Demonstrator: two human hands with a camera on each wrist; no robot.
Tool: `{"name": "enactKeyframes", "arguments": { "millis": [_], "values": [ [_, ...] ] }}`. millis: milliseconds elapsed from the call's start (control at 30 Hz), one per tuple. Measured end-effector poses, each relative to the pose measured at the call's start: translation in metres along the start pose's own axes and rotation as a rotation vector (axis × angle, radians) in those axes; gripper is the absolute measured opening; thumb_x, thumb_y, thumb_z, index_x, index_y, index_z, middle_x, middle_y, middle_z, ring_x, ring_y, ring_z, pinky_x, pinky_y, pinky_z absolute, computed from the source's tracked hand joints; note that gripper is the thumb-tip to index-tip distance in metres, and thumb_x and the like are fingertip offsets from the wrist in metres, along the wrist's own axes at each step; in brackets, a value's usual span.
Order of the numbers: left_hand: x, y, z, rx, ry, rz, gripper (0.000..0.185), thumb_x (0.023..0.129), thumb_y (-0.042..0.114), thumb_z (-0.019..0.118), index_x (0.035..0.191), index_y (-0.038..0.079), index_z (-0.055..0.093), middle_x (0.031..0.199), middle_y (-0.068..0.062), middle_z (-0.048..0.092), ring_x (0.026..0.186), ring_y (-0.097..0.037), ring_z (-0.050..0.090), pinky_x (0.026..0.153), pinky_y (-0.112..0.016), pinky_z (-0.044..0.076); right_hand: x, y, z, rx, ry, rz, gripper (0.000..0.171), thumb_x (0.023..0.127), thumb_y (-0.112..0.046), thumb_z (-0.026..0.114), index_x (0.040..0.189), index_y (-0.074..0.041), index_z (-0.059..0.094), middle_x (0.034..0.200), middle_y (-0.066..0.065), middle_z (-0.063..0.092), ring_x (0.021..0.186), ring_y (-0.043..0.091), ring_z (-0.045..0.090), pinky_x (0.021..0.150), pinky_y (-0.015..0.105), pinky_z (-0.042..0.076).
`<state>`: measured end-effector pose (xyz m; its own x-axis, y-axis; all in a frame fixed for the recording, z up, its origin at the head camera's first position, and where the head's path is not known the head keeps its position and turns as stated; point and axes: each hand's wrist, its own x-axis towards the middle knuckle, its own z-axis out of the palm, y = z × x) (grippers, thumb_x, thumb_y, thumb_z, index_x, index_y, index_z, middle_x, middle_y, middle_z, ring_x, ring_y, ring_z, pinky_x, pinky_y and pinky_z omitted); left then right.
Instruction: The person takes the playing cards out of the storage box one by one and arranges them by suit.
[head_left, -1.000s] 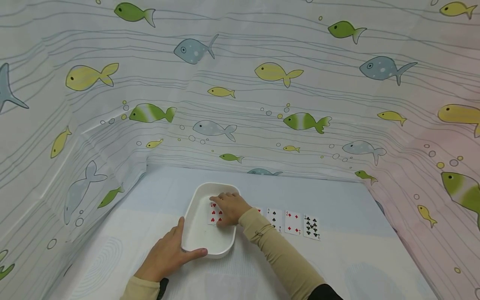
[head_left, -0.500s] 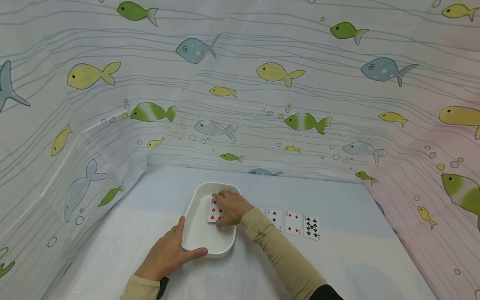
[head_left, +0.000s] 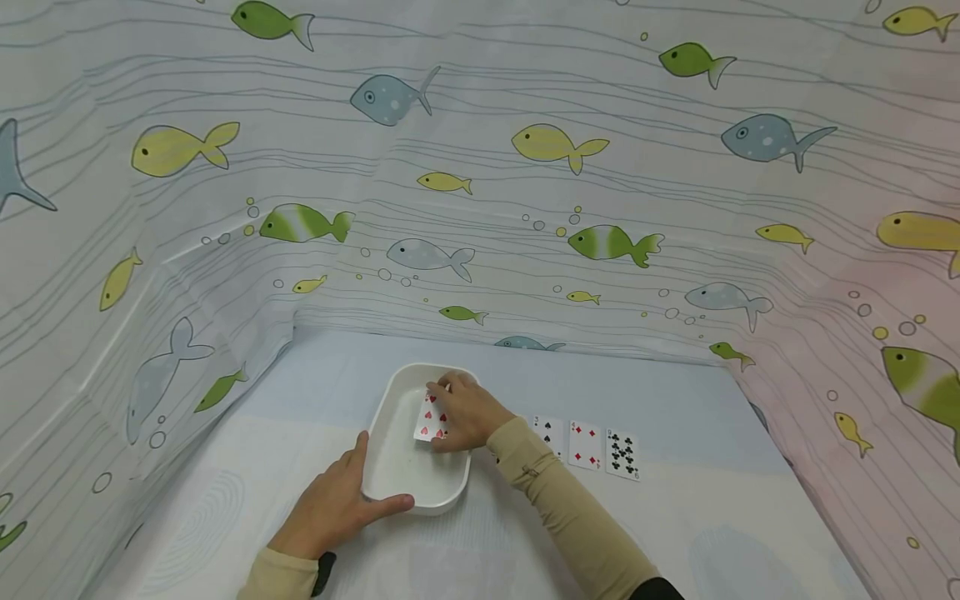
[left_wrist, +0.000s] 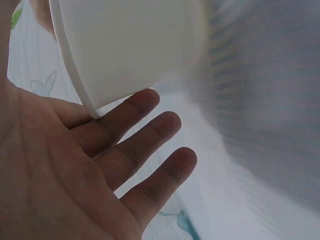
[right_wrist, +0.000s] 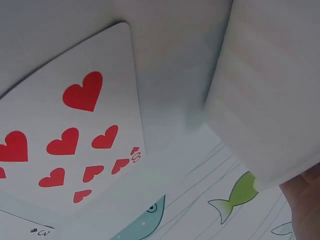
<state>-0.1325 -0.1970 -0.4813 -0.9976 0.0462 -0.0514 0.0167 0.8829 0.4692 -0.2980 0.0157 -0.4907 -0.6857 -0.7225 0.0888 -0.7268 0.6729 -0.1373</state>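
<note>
A heart card sat tilted inside the white tray, pinched by the right hand over the tray's far half. The tray's near half lay bare. The left hand clasped the tray's near left rim, thumb on the edge and fingers along the outer wall. Just right of the tray, three cards lay face up in a row on the table, with free cloth beyond. Fish-print curtains closed in three sides.

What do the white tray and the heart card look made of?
Tray: probably plastic, smooth matte white with a thin moulded rim; ceramic cannot be ruled out. Card: likely coated paper, thin and flat with crisp red printed hearts and a rounded corner.
</note>
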Motion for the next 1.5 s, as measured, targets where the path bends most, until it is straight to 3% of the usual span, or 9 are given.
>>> {"name": "enactKeyframes", "arguments": {
  "millis": [267, 733, 1167, 1500],
  "values": [
    [0.0, -0.001, 0.001, -0.02, 0.001, 0.006, 0.131, 0.075, 0.077, 0.071, 0.157, -0.01, 0.018, 0.142, -0.032, 0.05, 0.12, -0.042, 0.058, 0.095, -0.057, 0.048, -0.008, -0.003, -0.01, 0.004, 0.044, -0.019, 0.092, 0.074, -0.053, 0.076, 0.151, -0.013, 0.046, 0.137, 0.006, 0.047, 0.11, 0.017, 0.045, 0.089, 0.028, 0.047],
    [0.001, -0.002, 0.004, -0.007, -0.006, -0.01, 0.132, 0.074, 0.079, 0.071, 0.157, -0.01, 0.018, 0.142, -0.032, 0.049, 0.118, -0.042, 0.059, 0.095, -0.059, 0.048, -0.038, -0.002, -0.029, 0.05, 0.126, -0.039, 0.088, 0.074, -0.05, 0.074, 0.15, -0.015, 0.046, 0.134, 0.004, 0.047, 0.11, 0.016, 0.045, 0.091, 0.031, 0.047],
    [0.001, 0.001, 0.002, -0.015, -0.004, -0.024, 0.134, 0.072, 0.078, 0.072, 0.156, -0.011, 0.018, 0.143, -0.032, 0.049, 0.119, -0.041, 0.058, 0.096, -0.058, 0.047, -0.079, 0.03, -0.036, 0.083, 0.166, 0.005, 0.086, 0.072, -0.047, 0.072, 0.148, -0.014, 0.049, 0.134, 0.004, 0.049, 0.112, 0.016, 0.048, 0.093, 0.034, 0.048],
    [0.0, 0.0, 0.002, -0.02, 0.005, -0.01, 0.133, 0.073, 0.077, 0.072, 0.157, -0.01, 0.016, 0.142, -0.031, 0.049, 0.12, -0.041, 0.057, 0.096, -0.057, 0.047, -0.107, 0.045, -0.025, 0.048, 0.114, 0.031, 0.084, 0.075, -0.051, 0.071, 0.148, -0.016, 0.049, 0.132, 0.002, 0.05, 0.105, 0.013, 0.046, 0.089, 0.033, 0.047]
  ]
}}
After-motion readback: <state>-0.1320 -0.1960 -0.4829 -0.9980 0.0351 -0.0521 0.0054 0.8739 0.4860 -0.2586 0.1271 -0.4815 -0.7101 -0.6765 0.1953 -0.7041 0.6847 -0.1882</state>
